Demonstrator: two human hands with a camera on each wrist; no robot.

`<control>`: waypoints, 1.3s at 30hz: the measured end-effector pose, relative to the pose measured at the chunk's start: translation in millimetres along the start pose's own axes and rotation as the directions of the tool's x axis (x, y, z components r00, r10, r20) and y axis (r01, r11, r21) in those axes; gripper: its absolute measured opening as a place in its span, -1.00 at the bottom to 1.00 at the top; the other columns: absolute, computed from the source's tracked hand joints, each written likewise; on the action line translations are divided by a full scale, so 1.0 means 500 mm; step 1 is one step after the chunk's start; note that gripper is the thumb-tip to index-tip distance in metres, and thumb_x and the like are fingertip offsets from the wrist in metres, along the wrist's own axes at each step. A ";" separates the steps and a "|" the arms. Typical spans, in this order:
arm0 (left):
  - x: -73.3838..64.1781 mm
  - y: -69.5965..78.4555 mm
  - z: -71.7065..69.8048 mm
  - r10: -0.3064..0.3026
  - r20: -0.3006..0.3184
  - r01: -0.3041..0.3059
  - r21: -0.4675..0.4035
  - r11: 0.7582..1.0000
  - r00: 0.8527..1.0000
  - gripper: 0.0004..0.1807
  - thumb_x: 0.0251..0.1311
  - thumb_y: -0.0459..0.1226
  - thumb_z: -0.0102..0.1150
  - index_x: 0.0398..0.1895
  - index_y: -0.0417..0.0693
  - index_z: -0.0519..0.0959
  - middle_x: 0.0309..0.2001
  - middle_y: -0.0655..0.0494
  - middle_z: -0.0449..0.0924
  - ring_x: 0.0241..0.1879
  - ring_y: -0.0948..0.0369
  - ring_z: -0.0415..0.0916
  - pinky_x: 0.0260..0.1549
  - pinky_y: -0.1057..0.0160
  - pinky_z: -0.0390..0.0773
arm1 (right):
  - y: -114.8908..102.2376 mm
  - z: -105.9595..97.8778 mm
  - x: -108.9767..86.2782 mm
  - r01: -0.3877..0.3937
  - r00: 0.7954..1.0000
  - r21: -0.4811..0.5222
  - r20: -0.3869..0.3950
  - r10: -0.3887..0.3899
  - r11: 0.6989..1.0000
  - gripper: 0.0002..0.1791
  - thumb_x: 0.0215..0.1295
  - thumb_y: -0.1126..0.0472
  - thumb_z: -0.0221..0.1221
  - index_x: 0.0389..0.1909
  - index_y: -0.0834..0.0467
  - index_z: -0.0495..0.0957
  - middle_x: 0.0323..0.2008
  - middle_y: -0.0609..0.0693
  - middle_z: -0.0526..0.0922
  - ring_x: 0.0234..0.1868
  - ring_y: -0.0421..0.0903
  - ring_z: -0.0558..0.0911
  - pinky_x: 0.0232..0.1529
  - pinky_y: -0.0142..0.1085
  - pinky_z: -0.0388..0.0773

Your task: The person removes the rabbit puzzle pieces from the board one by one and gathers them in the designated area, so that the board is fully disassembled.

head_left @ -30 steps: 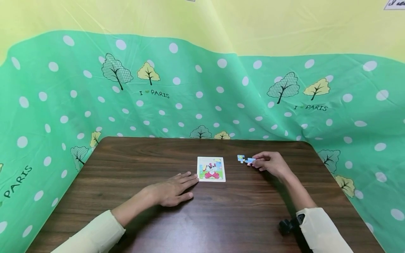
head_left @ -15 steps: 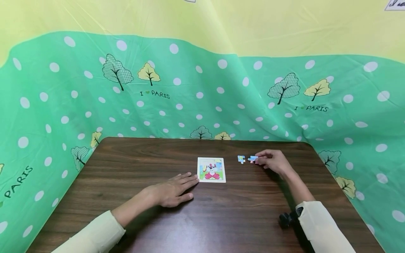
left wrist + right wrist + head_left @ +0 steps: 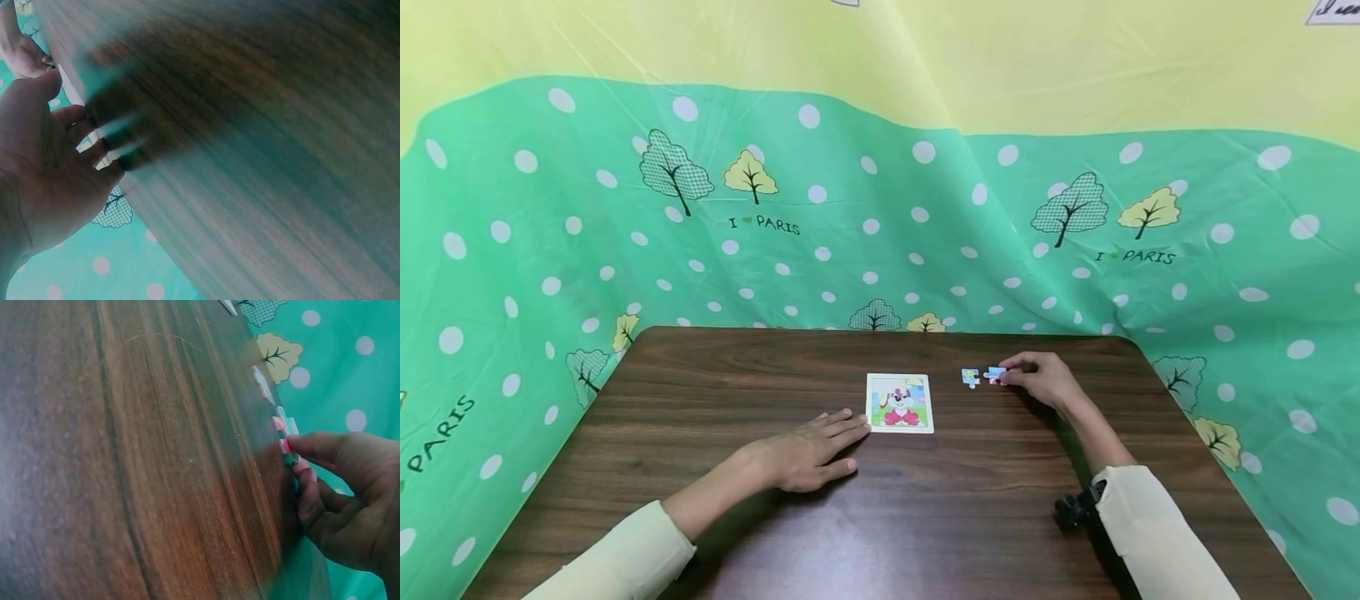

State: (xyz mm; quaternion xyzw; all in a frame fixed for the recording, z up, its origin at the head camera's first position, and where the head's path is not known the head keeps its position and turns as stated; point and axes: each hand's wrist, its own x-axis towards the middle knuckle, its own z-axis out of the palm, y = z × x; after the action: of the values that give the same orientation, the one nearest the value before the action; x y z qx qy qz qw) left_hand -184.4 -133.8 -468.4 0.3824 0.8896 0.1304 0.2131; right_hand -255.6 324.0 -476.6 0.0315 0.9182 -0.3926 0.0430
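A square puzzle board (image 3: 901,430) with a white rim lies mid-table, showing a cartoon animal in red. My left hand (image 3: 811,454) rests with fairly straight fingers, its fingertips touching the board's lower left corner. In the left wrist view that hand (image 3: 56,159) shows spread fingers and holds nothing. To the board's right, my right hand (image 3: 1043,382) pinches a blue and pink jigsaw piece (image 3: 996,375) between thumb and fingers. The right wrist view shows this piece (image 3: 280,422) at the fingertips, near the tabletop. A second, blue and yellow jigsaw piece (image 3: 970,377) lies just left of it.
The dark wooden table (image 3: 925,517) has its far edge against a green and yellow curtain (image 3: 865,167) printed with trees and dots. A black device (image 3: 1075,507) is strapped at the right wrist, by the sleeve cuff.
My right hand has drawn its jigsaw piece right, away from the second one, then slightly back left. The held piece now sits at a different angle. The left hand stays where it was.
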 end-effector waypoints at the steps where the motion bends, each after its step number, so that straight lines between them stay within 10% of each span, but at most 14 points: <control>1: 0.000 0.000 0.000 0.000 0.000 0.000 -0.001 1.000 1.000 -0.26 0.84 0.10 -0.15 0.88 0.06 0.10 0.89 0.10 0.00 0.89 -0.02 -0.13 0.85 -0.18 -0.02 | 0.000 0.001 0.000 0.000 1.000 0.002 0.001 0.000 1.000 -0.65 0.60 0.17 0.41 0.23 0.29 0.78 0.03 0.23 0.80 -0.02 0.04 0.66 -0.06 -0.27 0.58; 39: -0.004 -0.009 0.004 0.016 -0.013 -0.016 -0.026 1.000 1.000 -0.23 0.83 0.18 -0.21 0.89 0.07 0.09 0.89 0.11 -0.03 0.90 -0.03 -0.16 0.85 -0.22 -0.03 | -0.045 0.051 -0.019 0.134 0.988 0.081 -0.093 -0.126 0.988 -0.74 0.55 0.18 0.44 0.12 0.22 0.83 0.02 0.22 0.86 -0.18 -0.15 0.64 -0.21 -0.41 0.60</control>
State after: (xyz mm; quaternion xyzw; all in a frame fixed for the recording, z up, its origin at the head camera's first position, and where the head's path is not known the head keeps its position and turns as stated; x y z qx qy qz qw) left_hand -185.2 -138.2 -471.7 0.3859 0.8860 0.1463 0.2115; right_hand -246.9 290.0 -476.8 -0.0093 0.9013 -0.4325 -0.0246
